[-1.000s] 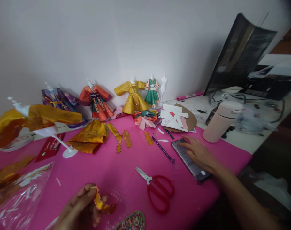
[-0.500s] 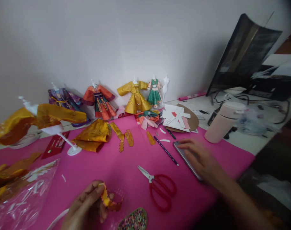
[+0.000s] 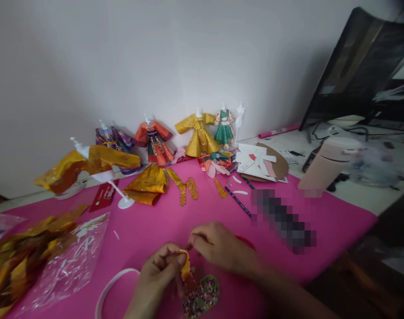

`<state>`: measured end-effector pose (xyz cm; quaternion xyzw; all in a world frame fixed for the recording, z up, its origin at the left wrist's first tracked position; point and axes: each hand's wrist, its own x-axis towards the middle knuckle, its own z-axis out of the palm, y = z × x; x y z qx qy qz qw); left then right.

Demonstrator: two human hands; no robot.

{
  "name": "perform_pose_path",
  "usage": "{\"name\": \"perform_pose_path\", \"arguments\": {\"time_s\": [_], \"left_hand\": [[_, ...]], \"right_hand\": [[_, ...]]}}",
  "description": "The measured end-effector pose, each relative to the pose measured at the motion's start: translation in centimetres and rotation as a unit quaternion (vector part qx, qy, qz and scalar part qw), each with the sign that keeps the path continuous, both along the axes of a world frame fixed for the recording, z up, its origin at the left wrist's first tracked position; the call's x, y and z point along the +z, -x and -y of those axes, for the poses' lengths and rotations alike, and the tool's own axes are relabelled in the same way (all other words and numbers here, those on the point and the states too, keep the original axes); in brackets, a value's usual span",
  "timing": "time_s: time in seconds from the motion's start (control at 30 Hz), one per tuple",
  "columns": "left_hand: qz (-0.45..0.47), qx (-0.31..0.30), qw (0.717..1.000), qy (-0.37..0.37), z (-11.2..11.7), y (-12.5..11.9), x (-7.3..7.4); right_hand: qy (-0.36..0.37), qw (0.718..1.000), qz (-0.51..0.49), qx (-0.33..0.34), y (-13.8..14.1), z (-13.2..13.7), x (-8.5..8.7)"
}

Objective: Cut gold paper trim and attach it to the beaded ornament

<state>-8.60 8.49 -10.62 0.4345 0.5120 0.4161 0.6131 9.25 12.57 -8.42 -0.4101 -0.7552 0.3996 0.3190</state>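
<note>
My left hand (image 3: pixel 160 271) pinches a small yellow fabric strip (image 3: pixel 186 266) with a pale edging, held above the pink mat. My right hand (image 3: pixel 218 246) is beside the strip, thumb and fingers pressed together; whatever is between them is too small to see. Under the strip's lower end lies an oval patch of multicoloured beads (image 3: pixel 206 294). A red scissor handle (image 3: pixel 245 242) shows behind my right forearm, which hides the rest. Several yellow cut pieces (image 3: pixel 192 188) and a dark pencil (image 3: pixel 237 201) lie beyond my hands.
Several small dresses on stands, one yellow (image 3: pixel 202 135), line the wall. A tilted white stand (image 3: pixel 102 176) carries a yellow jacket. At left lie yellow fabric (image 3: pixel 20 266) and a clear bag (image 3: pixel 78 261). A pale bottle (image 3: pixel 324 164) stands right; a blurred dark patch lies before it.
My right hand has left the phone at the right and come over beside the strip. My left hand, still holding the strip, appears farther right and higher; the whole view has shifted.
</note>
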Motion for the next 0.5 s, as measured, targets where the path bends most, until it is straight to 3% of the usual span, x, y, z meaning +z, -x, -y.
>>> {"name": "perform_pose_path", "arguments": {"time_s": [0.2, 0.5], "left_hand": [[0.034, -0.025, 0.999, -0.01, 0.4, -0.8, -0.7], [0.043, -0.031, 0.999, 0.0, 0.6, -1.2, -1.2]], "right_hand": [[0.088, 0.993, -0.074, 0.024, -0.7, 0.0, -1.9], [0.149, 0.981, -0.108, 0.056, -1.0, 0.4, -2.3]]}}
